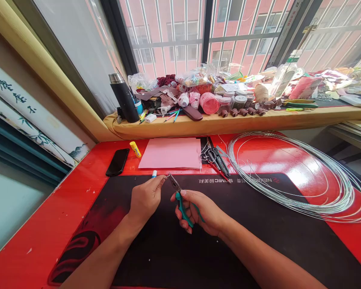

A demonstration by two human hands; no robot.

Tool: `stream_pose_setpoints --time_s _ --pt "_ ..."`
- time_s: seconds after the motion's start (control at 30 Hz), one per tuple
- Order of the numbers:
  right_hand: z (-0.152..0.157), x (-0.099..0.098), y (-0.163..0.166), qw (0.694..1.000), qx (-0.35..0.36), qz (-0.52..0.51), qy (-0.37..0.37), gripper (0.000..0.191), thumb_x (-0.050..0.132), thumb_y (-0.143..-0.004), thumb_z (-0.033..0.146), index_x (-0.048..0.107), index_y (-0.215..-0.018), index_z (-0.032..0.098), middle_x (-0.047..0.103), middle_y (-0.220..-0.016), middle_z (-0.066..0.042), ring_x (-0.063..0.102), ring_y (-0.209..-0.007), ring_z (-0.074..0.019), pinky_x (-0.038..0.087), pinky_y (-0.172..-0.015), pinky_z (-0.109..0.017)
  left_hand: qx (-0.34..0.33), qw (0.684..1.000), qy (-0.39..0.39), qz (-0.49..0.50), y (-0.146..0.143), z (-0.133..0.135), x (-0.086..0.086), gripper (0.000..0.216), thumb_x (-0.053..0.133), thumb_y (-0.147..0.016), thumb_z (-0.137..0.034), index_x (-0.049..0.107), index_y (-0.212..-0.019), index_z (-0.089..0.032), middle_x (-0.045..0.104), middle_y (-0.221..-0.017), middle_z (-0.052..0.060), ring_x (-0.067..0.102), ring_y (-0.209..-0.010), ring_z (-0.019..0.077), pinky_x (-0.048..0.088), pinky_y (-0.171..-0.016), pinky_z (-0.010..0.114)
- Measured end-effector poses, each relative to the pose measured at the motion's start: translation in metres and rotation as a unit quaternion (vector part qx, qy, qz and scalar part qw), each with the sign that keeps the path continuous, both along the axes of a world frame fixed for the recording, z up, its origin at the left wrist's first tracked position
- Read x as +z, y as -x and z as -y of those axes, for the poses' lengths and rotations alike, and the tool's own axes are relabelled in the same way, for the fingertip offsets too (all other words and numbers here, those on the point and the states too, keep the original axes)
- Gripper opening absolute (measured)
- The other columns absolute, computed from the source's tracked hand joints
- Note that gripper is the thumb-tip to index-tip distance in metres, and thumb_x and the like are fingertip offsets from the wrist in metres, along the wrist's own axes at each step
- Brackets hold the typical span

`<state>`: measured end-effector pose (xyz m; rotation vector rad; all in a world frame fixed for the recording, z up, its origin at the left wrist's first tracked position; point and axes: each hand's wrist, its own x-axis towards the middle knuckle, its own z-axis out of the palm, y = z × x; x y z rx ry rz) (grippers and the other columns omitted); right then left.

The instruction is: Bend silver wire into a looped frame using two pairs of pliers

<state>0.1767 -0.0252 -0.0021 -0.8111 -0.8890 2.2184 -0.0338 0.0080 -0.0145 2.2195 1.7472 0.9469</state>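
Observation:
My right hand [200,210] is wrapped round the green handles of a pair of needle-nose pliers [183,210], whose jaws point up and to the left. Thumb and forefinger of my left hand [146,198] pinch a small piece at the jaw tips; it looks like a bit of wire, mostly hidden by the fingers. Just behind the left hand, the white end of a small tube or cap [154,174] shows. Both hands are held over a black desk mat [228,249].
A large coil of silvery wire [345,196] lies at right. Pink paper sheets [170,154], scissors [209,155], a utility knife [221,161], a yellow glue stick [135,149] and a phone [117,162] lie behind the mat. A black thermos [124,98] and clutter crowd the windowsill.

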Motion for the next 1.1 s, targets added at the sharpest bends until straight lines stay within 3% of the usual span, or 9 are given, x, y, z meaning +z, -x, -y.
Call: stream_pose_setpoints --time_s 0.53,0.87,0.97,1.1 --pt "-0.002 -0.003 -0.002 0.991 0.053 -0.095 0.081 0.041 0.048 -0.1 0.049 0.06 -0.124 0.018 0.063 -0.075 -0.002 0.057 -0.053 -0.0157 0.042 -0.047 -0.025 -0.03 0.997 -0.057 -0.033 0.006 -0.004 -0.009 0.035 0.047 -0.104 -0.034 0.078 -0.115 -0.023 0.081 -0.102 0.009 0.076 -0.087 0.0236 0.051 -0.075 0.027" --pt "-0.003 -0.007 -0.001 0.986 0.068 -0.128 0.081 0.04 0.046 -0.1 0.049 0.061 -0.12 0.017 0.064 -0.076 -0.003 0.06 -0.054 -0.0171 0.046 -0.046 -0.026 -0.056 0.993 -0.105 -0.009 0.005 -0.005 -0.008 0.034 0.047 -0.104 -0.031 0.078 -0.112 -0.019 0.082 -0.098 0.008 0.076 -0.085 0.0206 0.052 -0.076 0.025" --pt "-0.002 -0.008 0.001 0.99 0.054 -0.115 0.061 0.04 0.045 -0.101 0.047 0.061 -0.12 0.016 0.065 -0.076 -0.004 0.062 -0.055 -0.0182 0.05 -0.047 -0.027 -0.042 0.997 -0.068 0.024 0.002 -0.005 -0.007 0.033 0.049 -0.103 -0.033 0.078 -0.111 -0.02 0.081 -0.095 0.007 0.076 -0.081 0.0209 0.051 -0.073 0.026" --pt "-0.005 -0.009 0.0 0.994 0.048 -0.091 0.026 0.043 0.042 -0.102 0.048 0.06 -0.124 0.016 0.068 -0.08 -0.007 0.068 -0.06 -0.0211 0.054 -0.053 -0.031 -0.026 0.986 0.067 0.149 -0.006 -0.005 -0.006 0.032 0.054 -0.098 -0.039 0.08 -0.104 -0.021 0.079 -0.09 0.005 0.072 -0.079 0.0211 0.049 -0.071 0.028"
